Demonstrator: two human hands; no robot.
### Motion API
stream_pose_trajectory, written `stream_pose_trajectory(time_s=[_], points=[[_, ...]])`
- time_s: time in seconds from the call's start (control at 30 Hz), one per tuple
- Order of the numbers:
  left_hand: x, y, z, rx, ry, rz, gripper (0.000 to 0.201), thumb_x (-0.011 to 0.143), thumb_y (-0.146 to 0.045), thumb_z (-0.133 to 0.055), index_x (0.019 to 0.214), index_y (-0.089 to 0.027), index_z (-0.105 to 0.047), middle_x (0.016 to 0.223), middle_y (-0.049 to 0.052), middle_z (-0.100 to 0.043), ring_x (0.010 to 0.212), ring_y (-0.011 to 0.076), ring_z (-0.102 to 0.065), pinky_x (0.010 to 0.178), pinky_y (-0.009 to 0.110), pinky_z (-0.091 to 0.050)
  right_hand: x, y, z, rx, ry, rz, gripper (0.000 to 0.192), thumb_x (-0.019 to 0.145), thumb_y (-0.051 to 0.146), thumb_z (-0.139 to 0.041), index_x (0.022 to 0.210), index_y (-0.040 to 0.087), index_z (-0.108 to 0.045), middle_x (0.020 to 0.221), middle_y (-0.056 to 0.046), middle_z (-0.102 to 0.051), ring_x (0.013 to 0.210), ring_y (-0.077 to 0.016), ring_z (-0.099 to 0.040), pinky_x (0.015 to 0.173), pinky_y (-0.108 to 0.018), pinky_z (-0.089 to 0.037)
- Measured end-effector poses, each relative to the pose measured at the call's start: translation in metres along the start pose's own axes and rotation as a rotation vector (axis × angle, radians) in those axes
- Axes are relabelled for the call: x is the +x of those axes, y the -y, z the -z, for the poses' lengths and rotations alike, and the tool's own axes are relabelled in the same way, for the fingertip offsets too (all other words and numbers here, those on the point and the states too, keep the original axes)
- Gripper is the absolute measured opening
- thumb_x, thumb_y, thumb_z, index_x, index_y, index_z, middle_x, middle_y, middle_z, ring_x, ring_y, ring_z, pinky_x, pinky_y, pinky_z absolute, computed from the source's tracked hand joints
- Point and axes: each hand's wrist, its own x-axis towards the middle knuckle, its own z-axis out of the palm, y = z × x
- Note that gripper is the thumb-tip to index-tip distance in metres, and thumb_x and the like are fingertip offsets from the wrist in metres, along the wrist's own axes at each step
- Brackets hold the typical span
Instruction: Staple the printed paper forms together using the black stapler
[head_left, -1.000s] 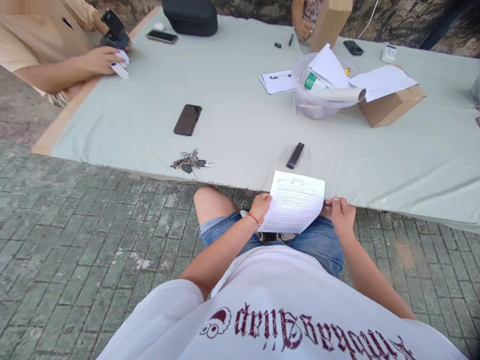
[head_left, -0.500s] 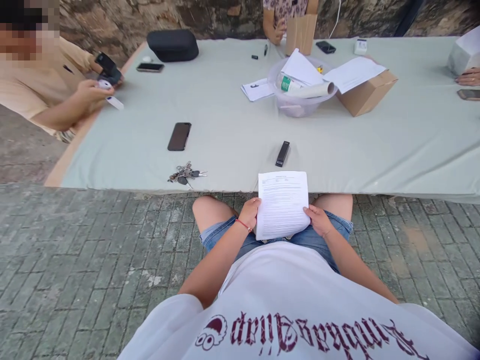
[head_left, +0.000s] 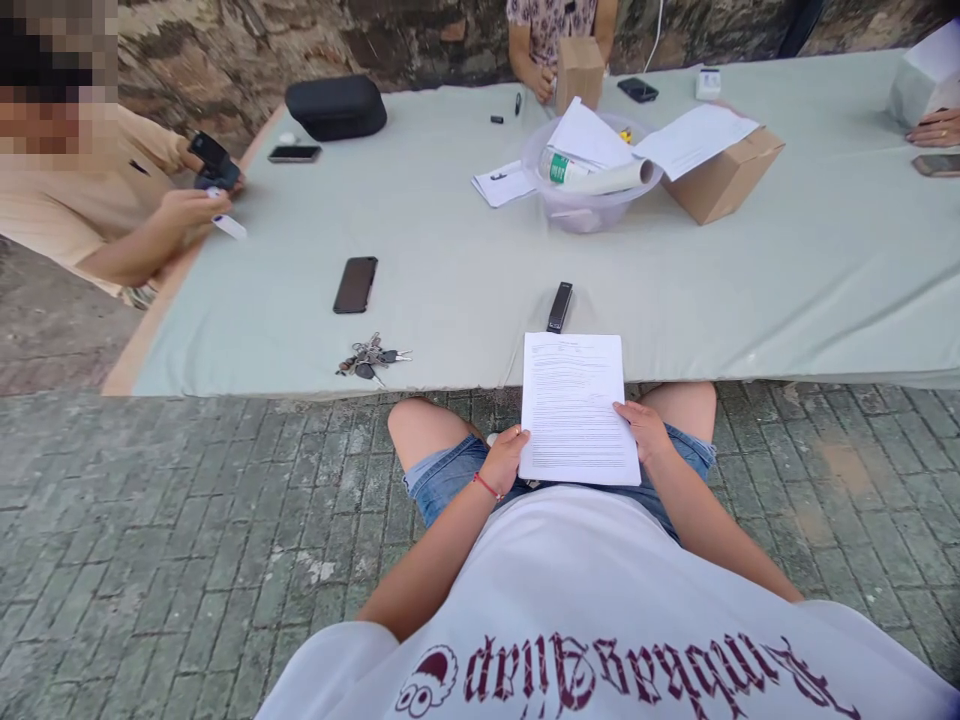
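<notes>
I see both hands gripping the printed sheet [head_left: 576, 408], left hand [head_left: 504, 458] slid lower on its edge, right hand [head_left: 643, 430] unchanged, sheet now squarer over lap, top edge overlapping counter [head_left: 750, 290].

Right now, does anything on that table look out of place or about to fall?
Mostly tidy. The bunch of keys lies close to the near edge of the table. The clear bowl is overfilled: a rolled paper and loose sheets stick out past its rim. The printed sheet is flat, held by the left hand and right hand.
</notes>
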Motion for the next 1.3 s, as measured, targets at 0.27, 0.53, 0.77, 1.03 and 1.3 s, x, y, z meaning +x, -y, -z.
stream_pose_trajectory(time_s=[0.27,0.53,0.77,1.03,1.3], points=[[0.043,-0.018,-0.039,-0.04,0.077,0.023,0.045,0.063,-0.042,-0.094,0.09,-0.012,-0.074,0.092,0.01,-0.079,0.084,0.024,-0.073,0.087,0.04,-0.054,0.029,0.029,0.028,-0.04,-0.025,0.056,0.027,0.062,0.035,-0.09,0.08,0.023,-0.073,0.079,-0.004,-0.079,0.074,-0.0274,-0.076,0.071,-0.042,-0.066],[0.017,-0.009,-0.012,-0.225,0.308,0.262,0.042,0.077,-0.032,-0.083,0.113,-0.012,-0.076,0.117,0.018,-0.078,0.111,0.0335,-0.073,0.1,0.045,-0.054,0.014,0.015,0.033,-0.093,0.125,0.023,0.032,0.068,0.043,-0.09,0.091,0.025,-0.077,0.095,-0.006,-0.082,0.084,-0.0277,-0.078,0.08,-0.04,-0.066],[-0.004,0.0,0.02,-0.201,0.248,0.225,0.044,0.07,-0.023,-0.087,0.112,-0.012,-0.078,0.118,0.018,-0.078,0.111,0.0346,-0.074,0.102,0.047,-0.054,0.007,-0.009,0.005,-0.064,0.17,0.03,0.037,0.067,0.047,-0.092,0.091,0.024,-0.075,0.095,-0.005,-0.082,0.085,-0.0249,-0.078,0.084,-0.039,-0.065],[0.011,0.001,0.005,-0.16,0.024,0.113,0.055,0.059,-0.024,-0.097,0.107,-0.009,-0.078,0.112,0.018,-0.079,0.102,0.0353,-0.076,0.103,0.053,-0.055,0.006,-0.009,-0.001,-0.065,0.055,0.078,0.046,0.063,0.044,-0.097,0.094,0.026,-0.068,0.092,-0.001,-0.081,0.082,-0.0234,-0.077,0.075,-0.037,-0.065],[0.001,0.016,0.002,-0.304,0.191,0.255,0.056,0.08,-0.048,-0.084,0.119,-0.008,-0.074,0.121,0.02,-0.077,0.119,0.0347,-0.071,0.112,0.048,-0.052,-0.009,-0.019,0.025,-0.102,-0.019,0.091,0.041,0.064,0.046,-0.092,0.097,0.026,-0.076,0.099,-0.004,-0.082,0.086,-0.0292,-0.078,0.079,-0.042,-0.067]])
